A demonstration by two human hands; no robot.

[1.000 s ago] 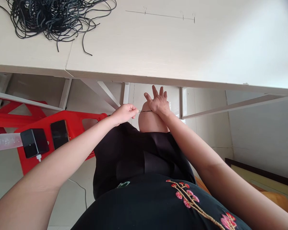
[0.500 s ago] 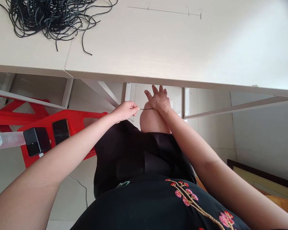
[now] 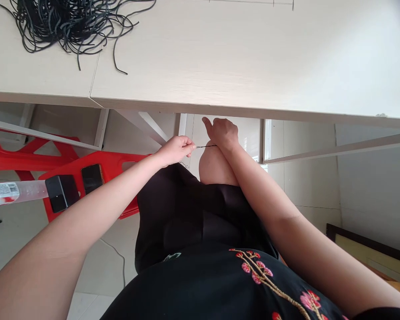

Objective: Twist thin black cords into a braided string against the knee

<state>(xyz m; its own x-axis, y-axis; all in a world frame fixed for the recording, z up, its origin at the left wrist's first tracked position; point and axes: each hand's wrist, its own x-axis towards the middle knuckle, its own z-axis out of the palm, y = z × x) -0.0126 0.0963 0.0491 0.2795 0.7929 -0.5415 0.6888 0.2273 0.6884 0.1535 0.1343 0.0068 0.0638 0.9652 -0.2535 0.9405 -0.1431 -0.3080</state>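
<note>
My left hand (image 3: 177,150) is closed in a pinch on a thin black cord (image 3: 206,146). The cord runs taut to the right, across the bare knee (image 3: 216,169), and disappears under the heel of my right hand (image 3: 224,132). That hand rests over the top of the knee, its thumb stretched out to the left and its other fingers bent down, their tips hidden. A curly bit of dark cord (image 3: 184,165) hangs below my left hand. On the table lies a tangled heap of black cords (image 3: 66,26).
The pale table (image 3: 220,66) has its front edge just beyond my hands, with pencil marks (image 3: 250,3) at the top. A red stool (image 3: 113,162) at left carries a phone (image 3: 92,178), a black box (image 3: 62,193) and, beside it, a plastic bottle (image 3: 16,193). White table legs (image 3: 267,140) stand below.
My right hand has slid forward over the knee, and its spread fingers have bent down out of sight. The left hand keeps its pinch on the cord. The view has shifted slightly.
</note>
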